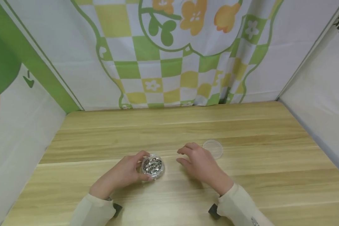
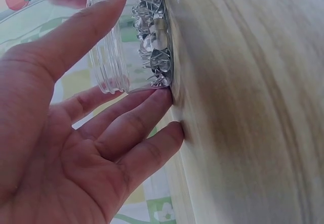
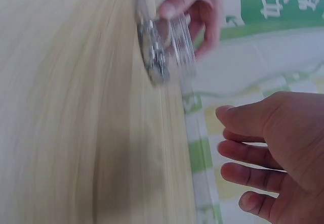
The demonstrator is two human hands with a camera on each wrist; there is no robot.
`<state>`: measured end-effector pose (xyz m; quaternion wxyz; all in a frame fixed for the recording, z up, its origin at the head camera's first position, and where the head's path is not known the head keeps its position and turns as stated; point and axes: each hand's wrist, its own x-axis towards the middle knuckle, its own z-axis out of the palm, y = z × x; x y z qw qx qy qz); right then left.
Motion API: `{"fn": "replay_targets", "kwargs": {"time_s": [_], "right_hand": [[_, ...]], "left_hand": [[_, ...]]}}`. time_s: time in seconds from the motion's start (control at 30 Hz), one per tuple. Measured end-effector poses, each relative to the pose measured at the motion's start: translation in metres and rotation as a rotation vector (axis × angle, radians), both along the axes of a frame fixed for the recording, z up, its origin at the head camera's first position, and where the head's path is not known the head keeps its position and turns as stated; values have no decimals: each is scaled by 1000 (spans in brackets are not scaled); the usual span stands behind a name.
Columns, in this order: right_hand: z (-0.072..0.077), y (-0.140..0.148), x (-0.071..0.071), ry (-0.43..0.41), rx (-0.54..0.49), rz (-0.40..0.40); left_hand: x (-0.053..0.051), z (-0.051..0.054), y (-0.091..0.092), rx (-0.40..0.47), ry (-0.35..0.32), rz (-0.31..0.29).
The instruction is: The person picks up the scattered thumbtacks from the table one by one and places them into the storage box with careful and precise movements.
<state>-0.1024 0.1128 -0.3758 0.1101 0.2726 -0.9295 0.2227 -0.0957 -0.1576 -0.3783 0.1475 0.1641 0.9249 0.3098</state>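
Note:
A clear round screw-top jar (image 2: 107, 59) stands lidless on the table, left of centre in the head view. Small shiny silver metal pieces (image 2: 154, 37), which look like thumbtacks, fill its lower part. My left hand (image 1: 127, 171) holds the jar from its left side, with the thumb on the near side and the fingers on the far side. To the right of the jar, my right hand (image 1: 201, 164) hovers above the table with fingers loosely bent and nothing between them. Just behind it lies a clear flat round lid (image 1: 216, 147).
The wood-grain table (image 1: 169, 131) reaches back to a patterned cloth curtain (image 1: 147, 69). White cloth panels with green and orange prints (image 1: 19, 125) stand along the left side, and another white panel (image 1: 322, 84) stands on the right.

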Motion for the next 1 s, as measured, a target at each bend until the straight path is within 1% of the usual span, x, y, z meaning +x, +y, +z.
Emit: {"fn": "replay_targets", "kwargs": {"time_s": [0.07, 0.17, 0.3, 0.4, 0.6, 0.77, 0.83, 1.0], "right_hand": [[-2, 15, -1, -19, -26, -33], [-5, 38, -6, -100, -56, -105], [-14, 65, -15, -187, -39, -206], [-22, 80, -21, -214, -31, -237], [-31, 95, -24, -270, -60, -242], [-32, 99, -27, -250, -49, -231], [-32, 100, -28, -247, -46, -223], [-33, 102, -30, -246, -28, -200]], "left_hand": [[1, -1, 0, -9, 9, -1], [2, -1, 0, -26, 27, 0], [5, -1, 2, -49, 56, -3], [7, -2, 5, -50, 59, -2], [8, -6, 16, -13, 38, -23], [7, -6, 27, -2, 36, -38], [6, -6, 31, 2, 40, -58], [2, -8, 48, 9, 55, -130]]}}
